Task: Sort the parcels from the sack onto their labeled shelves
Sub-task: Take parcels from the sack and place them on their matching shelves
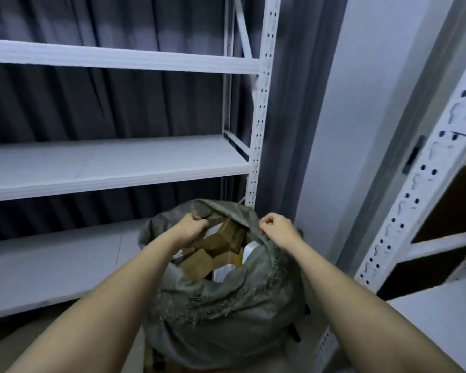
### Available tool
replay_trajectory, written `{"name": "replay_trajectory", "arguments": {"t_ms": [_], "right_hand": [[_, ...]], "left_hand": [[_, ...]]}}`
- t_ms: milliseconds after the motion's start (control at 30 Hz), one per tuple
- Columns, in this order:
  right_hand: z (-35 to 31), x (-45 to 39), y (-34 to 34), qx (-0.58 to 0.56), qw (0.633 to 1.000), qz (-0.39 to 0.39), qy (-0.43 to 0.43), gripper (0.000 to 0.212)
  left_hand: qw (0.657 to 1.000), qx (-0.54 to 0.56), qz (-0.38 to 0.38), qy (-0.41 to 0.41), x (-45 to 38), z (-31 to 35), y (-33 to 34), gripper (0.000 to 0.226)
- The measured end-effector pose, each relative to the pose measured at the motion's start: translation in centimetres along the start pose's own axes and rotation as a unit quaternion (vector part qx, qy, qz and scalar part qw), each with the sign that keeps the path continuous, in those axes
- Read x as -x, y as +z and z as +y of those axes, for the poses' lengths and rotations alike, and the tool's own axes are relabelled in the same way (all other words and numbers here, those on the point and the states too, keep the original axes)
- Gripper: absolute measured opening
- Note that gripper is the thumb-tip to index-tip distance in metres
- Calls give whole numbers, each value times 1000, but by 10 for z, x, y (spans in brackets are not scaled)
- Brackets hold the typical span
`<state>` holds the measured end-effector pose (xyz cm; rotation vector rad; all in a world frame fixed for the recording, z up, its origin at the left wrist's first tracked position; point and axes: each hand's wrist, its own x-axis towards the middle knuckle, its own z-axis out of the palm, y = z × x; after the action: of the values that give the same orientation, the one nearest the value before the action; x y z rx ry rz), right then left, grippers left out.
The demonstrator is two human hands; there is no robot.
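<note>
A person stood over a grey-green woven sack on the floor, in front of a white metal shelving unit, and held its mouth open with both hands. The left hand had its fingers curled tight round a bunch of the sack's far rim; the right hand pinched the rim on the other side, its fingers clamped on the cloth. Between them, brown cardboard parcels lay jumbled inside the sack, with something white just beside them. No parcel lay on the shelf boards in view, and a second rack stood to the right. No shelf labels could be read. The job looked to be at its opening step: the sack spread, nothing yet lifted out. The next move would likely call for one hand to let go of the rim, reach in for the topmost parcel and turn it to find its label.
</note>
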<state>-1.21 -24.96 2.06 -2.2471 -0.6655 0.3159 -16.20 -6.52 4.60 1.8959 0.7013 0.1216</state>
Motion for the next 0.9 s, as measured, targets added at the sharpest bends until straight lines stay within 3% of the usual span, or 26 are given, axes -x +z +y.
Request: {"name": "replay_trajectory", "arguments": {"t_ms": [67, 167, 400, 500, 633, 900], "right_hand": [[6, -27, 18, 18, 999, -29, 13, 8], [18, -58, 43, 30, 997, -64, 43, 19], [45, -122, 98, 58, 987, -113, 95, 25], [50, -147, 121, 50, 982, -127, 130, 29], [53, -180, 146, 43, 970, -158, 180, 50], [66, -243, 192, -100, 937, -160, 295, 83]], "left_hand": [[999, 0, -10, -40, -26, -15, 4, 13], [995, -7, -26, -97, -60, -37, 12, 44], [984, -35, -65, -162, -142, -79, 12, 74], [981, -47, -89, -165, -176, -91, 7, 74], [978, -44, -129, -158, -223, -102, 0, 68], [967, -50, -175, -177, -301, -128, 5, 66]]}}
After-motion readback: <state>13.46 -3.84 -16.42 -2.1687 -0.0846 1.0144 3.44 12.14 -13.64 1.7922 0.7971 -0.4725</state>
